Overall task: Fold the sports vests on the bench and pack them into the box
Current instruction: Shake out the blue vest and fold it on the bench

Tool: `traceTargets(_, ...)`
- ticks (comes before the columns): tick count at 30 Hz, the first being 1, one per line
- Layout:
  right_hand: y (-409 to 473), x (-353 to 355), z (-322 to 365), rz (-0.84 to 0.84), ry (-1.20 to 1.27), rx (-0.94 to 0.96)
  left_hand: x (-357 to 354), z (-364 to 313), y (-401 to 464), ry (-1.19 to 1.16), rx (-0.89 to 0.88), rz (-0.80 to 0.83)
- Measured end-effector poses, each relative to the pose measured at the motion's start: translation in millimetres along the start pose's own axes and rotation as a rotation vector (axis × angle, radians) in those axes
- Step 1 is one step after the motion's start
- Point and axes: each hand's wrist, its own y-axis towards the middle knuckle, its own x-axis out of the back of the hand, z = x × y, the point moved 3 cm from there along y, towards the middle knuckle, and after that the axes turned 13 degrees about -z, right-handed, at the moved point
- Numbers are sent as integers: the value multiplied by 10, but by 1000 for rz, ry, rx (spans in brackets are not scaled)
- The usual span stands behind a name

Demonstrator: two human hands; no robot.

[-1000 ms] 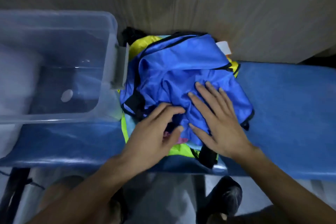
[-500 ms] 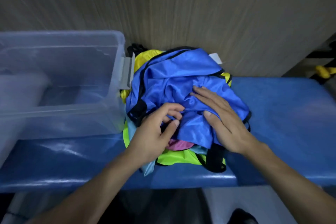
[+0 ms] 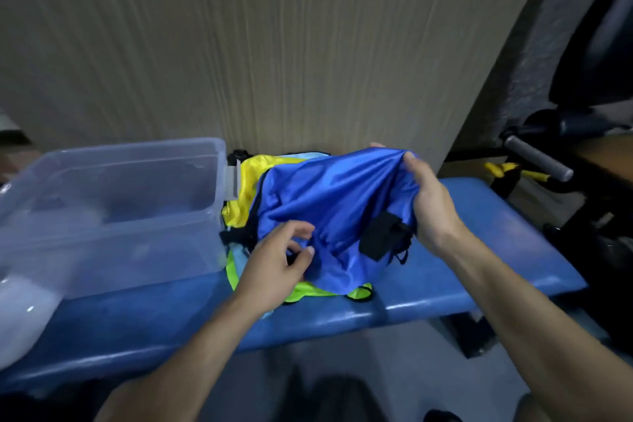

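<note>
Our right hand (image 3: pixel 430 202) gripped the blue vest (image 3: pixel 329 202) by its bunched upper edge, lifting it off the pile on the bench (image 3: pixel 479 250). Below that grip, our left hand (image 3: pixel 277 260) pinched its lower fabric. It looked light, limp and slippery; seams seemed the surest holds.

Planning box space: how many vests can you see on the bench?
4 at least: blue vest held up on top, yellow vest behind it, lime vest underneath at front, light-blue vest peeking left. More may be hidden.
</note>
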Motion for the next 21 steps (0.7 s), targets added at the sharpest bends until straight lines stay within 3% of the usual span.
traceTargets(6, -129, 289, 201, -17, 288, -184, 133, -376, 76, 98, -121, -165)
traceTargets(13, 3, 624, 390, 0, 414, -237, -436, -497, 223, 732, -167, 176)
traceTargets(16, 206, 757, 307, -43, 419, -253, -526, -535, 310, 587, -211, 115)
traceTargets(21, 796, 912, 121, -217, 323, -260, -451, -946, 990, -34, -181, -41)
